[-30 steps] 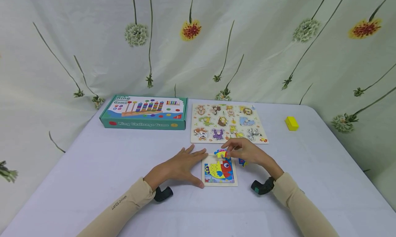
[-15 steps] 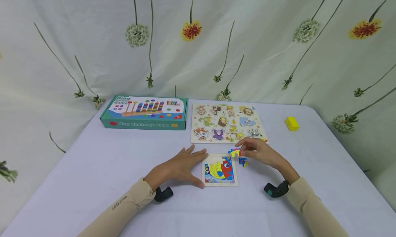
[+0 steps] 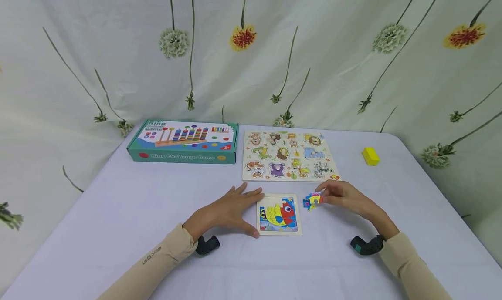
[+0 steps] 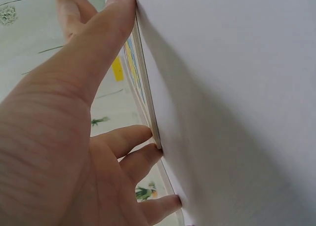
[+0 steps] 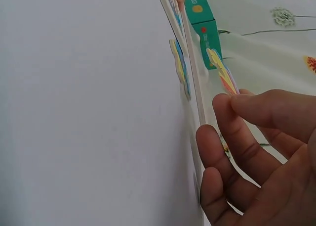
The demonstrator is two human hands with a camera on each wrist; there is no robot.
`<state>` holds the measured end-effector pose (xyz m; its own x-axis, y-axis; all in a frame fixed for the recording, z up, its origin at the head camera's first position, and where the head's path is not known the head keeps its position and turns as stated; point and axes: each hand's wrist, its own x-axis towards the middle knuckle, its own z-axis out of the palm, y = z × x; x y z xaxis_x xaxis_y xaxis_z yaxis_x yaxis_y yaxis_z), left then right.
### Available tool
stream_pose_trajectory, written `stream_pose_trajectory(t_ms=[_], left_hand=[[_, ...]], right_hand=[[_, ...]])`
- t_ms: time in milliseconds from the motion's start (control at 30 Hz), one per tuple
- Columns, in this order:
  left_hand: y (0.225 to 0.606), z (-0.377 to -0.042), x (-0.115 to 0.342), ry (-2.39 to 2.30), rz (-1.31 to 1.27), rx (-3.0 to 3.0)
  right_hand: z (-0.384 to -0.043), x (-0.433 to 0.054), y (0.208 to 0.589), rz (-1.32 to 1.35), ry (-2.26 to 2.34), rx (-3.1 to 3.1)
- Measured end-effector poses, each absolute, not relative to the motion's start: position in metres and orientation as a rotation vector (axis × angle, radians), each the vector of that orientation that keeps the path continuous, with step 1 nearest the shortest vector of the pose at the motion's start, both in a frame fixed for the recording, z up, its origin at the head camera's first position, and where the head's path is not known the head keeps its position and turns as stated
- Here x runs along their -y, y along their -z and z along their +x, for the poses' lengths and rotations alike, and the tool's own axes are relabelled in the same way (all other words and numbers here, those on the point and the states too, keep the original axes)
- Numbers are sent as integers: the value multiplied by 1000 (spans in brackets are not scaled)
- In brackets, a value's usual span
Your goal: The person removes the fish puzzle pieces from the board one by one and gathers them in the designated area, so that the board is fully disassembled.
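Clearly legible: "Ring Challenge Game" on the lid and near side of the green box [image 3: 182, 142], far left; "3+" near the lid's right edge.
Sleeve print: dark letters on the left sleeve [image 3: 157, 258], too small to read.
Left hand [image 3: 229, 209]: spread wide, thumb and fingertips touching the fish puzzle [image 3: 280, 233] at its left edge.
Fish puzzle: flat near the table's middle, bare wood showing at its far left.
Right hand [image 3: 351, 200]: thumb and index finger pinching the held piece [image 5: 222, 71], raised right of the puzzle.
Loose piece [image 5: 180, 70]: just right of the puzzle, partly covered by the held piece in the head view.
Beyond: animal board [image 3: 273, 156]; yellow block [image 3: 370, 156], far right.
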<state>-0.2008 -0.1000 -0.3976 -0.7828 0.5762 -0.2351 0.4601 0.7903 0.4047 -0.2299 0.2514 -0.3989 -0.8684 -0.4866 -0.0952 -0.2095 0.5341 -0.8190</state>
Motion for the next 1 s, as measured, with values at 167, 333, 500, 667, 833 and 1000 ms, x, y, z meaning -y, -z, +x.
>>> stream_pose_trajectory(t_ms=[167, 333, 500, 667, 833, 1000], left_hand=[[397, -201, 100, -463, 790, -2632], [396, -200, 100, -465, 789, -2631], [396, -200, 100, -472, 788, -2628], [396, -200, 99, -474, 793, -2625], [395, -200, 99, -475, 796, -2624], [395, -200, 99, -471, 798, -2627]], right_hand=[[-227, -266, 400, -522, 1253, -2478], [-225, -278, 398, -524, 1238, -2471], [-223, -285, 398, -514, 1265, -2450], [-222, -287, 399, -508, 1280, -2433], [-222, -286, 399, -513, 1261, -2438], [-224, -286, 401, -523, 1253, -2434]])
